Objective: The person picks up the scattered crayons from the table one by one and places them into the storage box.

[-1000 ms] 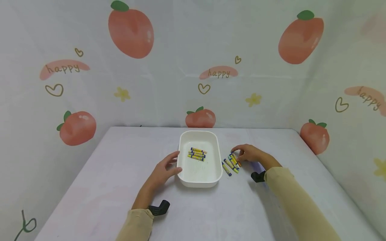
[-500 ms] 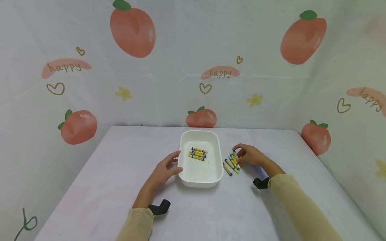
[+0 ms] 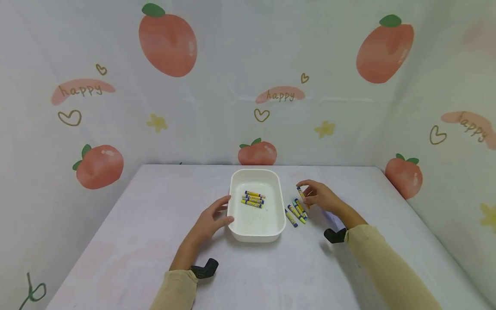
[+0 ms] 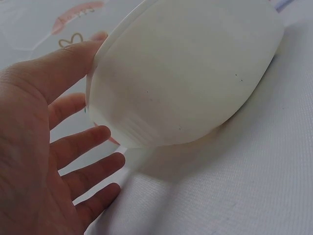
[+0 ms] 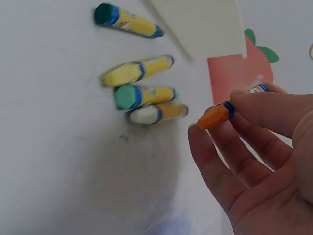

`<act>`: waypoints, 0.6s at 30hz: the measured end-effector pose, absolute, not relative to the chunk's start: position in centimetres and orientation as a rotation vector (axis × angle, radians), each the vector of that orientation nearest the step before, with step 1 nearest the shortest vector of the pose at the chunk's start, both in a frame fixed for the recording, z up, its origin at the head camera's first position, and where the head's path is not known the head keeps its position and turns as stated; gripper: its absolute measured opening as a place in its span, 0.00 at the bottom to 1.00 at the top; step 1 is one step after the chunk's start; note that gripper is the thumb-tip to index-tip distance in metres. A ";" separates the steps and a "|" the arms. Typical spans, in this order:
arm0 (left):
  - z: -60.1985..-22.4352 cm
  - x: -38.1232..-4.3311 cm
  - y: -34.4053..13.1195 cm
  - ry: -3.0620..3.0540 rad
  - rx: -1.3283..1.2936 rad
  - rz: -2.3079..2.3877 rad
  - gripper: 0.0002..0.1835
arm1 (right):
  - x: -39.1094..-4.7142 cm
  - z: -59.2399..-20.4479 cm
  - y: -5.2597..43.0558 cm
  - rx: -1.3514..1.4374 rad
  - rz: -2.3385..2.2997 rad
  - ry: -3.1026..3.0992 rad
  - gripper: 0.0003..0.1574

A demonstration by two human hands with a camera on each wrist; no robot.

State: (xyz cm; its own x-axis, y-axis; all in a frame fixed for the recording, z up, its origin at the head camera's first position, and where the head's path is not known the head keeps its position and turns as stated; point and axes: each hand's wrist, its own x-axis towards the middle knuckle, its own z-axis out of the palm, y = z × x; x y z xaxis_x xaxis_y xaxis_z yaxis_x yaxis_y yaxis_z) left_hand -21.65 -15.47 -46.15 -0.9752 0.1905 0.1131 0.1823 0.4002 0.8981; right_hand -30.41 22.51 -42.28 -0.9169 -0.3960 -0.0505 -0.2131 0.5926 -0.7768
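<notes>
My right hand (image 3: 320,196) pinches an orange crayon (image 5: 216,116) between thumb and fingers, up off the table. Below it lie several crayons: a dark green one (image 5: 129,21), a yellow one (image 5: 139,71), a light green one (image 5: 146,96) and a white-tipped one (image 5: 159,113). At the left side of a white plastic tray (image 3: 257,231), my left hand (image 3: 209,218) touches the rim with spread, fairly straight fingers. Several crayons (image 3: 252,203) in yellow wrappers lie side by side on the tray's floor.
The white-covered table (image 3: 135,241) runs back to a printed cloth wall (image 3: 217,86) with fruit pictures. A black wrist camera (image 3: 205,268) sits on the left wrist, another black camera (image 3: 335,235) on the right.
My right hand has lifted the orange crayon up and away from the row beside the tray. The left hand stays at the rim.
</notes>
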 end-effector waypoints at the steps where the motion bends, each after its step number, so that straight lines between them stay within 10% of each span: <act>1: -46.2 -21.6 -15.5 2.622 0.349 1.684 0.36 | -30.4 -42.0 22.4 -0.514 -1.267 2.575 0.32; 18: -46.2 -21.7 -15.5 2.620 0.339 1.683 0.35 | -31.9 -38.2 18.5 -0.613 -1.340 2.536 0.30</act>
State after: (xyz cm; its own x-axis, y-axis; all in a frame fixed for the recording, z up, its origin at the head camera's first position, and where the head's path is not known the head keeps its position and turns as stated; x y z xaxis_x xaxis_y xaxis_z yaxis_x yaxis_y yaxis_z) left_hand -21.67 -15.51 -46.19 -0.9765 0.1861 0.1085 0.1761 0.3995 0.8996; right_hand -31.88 18.47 -38.19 -0.8917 -0.4526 0.0096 -0.2630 0.5007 -0.8247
